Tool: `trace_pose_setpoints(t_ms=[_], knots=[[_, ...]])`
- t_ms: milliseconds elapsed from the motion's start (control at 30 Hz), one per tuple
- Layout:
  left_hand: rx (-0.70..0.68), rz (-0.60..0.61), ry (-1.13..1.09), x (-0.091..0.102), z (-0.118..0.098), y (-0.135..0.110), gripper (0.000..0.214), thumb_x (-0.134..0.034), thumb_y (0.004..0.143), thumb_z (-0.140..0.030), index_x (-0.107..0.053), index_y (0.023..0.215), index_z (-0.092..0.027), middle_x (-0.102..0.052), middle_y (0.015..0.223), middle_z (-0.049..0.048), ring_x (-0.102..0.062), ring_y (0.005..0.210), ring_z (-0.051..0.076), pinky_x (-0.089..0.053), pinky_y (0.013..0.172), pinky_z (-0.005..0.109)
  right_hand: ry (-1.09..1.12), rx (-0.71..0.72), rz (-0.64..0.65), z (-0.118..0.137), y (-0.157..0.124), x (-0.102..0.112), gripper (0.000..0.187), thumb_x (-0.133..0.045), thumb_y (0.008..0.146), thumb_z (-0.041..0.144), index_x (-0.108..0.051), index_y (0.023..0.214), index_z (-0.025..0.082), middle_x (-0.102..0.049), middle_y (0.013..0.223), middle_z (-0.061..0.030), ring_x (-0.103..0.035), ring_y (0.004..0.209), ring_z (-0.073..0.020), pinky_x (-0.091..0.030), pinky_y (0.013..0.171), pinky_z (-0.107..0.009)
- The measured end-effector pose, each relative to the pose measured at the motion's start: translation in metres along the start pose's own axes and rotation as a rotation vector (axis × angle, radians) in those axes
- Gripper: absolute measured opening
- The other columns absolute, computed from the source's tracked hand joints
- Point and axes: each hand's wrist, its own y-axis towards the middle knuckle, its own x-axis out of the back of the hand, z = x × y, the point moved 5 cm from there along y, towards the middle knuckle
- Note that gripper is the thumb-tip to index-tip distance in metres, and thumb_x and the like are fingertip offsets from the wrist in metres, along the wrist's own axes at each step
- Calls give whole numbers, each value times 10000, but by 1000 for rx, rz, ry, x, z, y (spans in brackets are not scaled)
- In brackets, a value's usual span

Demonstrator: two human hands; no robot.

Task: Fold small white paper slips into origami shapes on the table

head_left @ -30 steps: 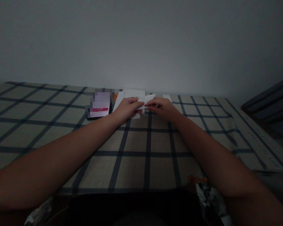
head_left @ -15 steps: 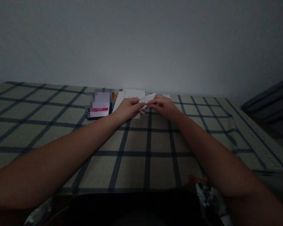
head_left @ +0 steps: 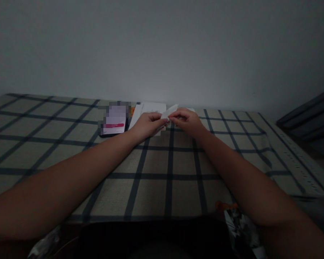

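Between my hands is a small piece of white folded paper (head_left: 169,110), its pointed end sticking up and to the right. My left hand (head_left: 148,124) pinches its lower left side between thumb and fingers. At the paper's right edge, the fingertips of my right hand (head_left: 187,120) are closed in a pinch. White sheets of paper (head_left: 152,107) lie on the table behind and under my left hand. A further bit of white paper shows just behind my right hand, mostly hidden.
A phone (head_left: 116,117) with a lit, partly blurred screen lies left of the papers, near a small orange thing (head_left: 133,110). The checked tablecloth (head_left: 153,194) covers the table, which meets a plain wall (head_left: 162,50). Dark pleated cloth (head_left: 310,122) is at the far right.
The folded paper's raised tip has shifted slightly up and left, and the paper looks narrower. My right fingers have moved a little along its edge; my left hand stays nearly still.
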Motion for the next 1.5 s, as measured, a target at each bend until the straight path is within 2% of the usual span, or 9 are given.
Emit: trace_pose_setpoints(t_ms=[233,333,500,633,767,833,967,1167,1500], knots=[[-169,-56,218,2,-14,-3,311,-665,783,-437,-741,841,-141,-660,777,43,-584,702,150,-431,635,269,31,16,-10,0,0,0,125,-667,822,307,-690,860,190,-665,880,-39,-597,826,-156,-460,698,-284],[-189,-88,306,3,-18,-4,319,-685,761,-455,-741,812,-145,-656,741,46,-577,677,156,-423,616,278,50,-25,-10,-2,-1,-1,138,-669,815,313,-682,871,187,-671,890,-39,-589,798,-148,-463,693,-283],[-157,-96,312,3,-14,-4,324,-691,756,-463,-746,771,-144,-667,708,51,-579,650,158,-410,598,279,139,-114,-9,-7,-2,-4,208,-699,781,324,-638,922,184,-645,846,-24,-575,730,-131,-469,658,-272],[-88,-117,262,4,-8,-3,356,-684,755,-494,-760,806,-150,-668,694,45,-572,626,155,-400,558,265,286,-141,-45,-14,-1,-6,321,-733,755,369,-544,959,210,-624,859,-8,-591,734,-123,-477,633,-255],[-66,-134,197,6,-7,-3,386,-661,769,-521,-753,791,-147,-657,707,35,-538,598,134,-385,517,242,402,-209,-49,-19,-1,-8,428,-707,779,426,-483,1085,228,-635,850,4,-610,707,-115,-477,583,-233],[-63,-141,168,6,-7,-3,382,-663,769,-519,-749,785,-147,-653,705,30,-523,586,124,-379,513,235,385,-239,-7,-18,-1,-10,396,-695,789,444,-534,1059,204,-639,825,-5,-610,699,-118,-474,569,-231],[-53,-115,134,4,-8,-4,360,-676,770,-496,-749,802,-145,-636,688,21,-500,575,113,-362,511,226,299,-241,58,-12,-1,-10,297,-679,809,445,-628,882,162,-631,762,-15,-586,679,-115,-486,608,-249],[-40,-27,162,2,-5,-2,370,-668,780,-491,-742,801,-129,-590,623,13,-492,572,118,-347,512,225,276,-251,63,-12,-2,-8,259,-688,808,395,-642,871,148,-627,752,-14,-564,650,-110,-469,614,-257],[-38,-7,175,1,-3,0,387,-682,757,-488,-748,850,-118,-591,652,23,-483,571,114,-332,492,226,290,-296,52,-9,-3,-7,262,-699,778,396,-645,827,144,-638,740,-17,-560,634,-108,-463,610,-255]])
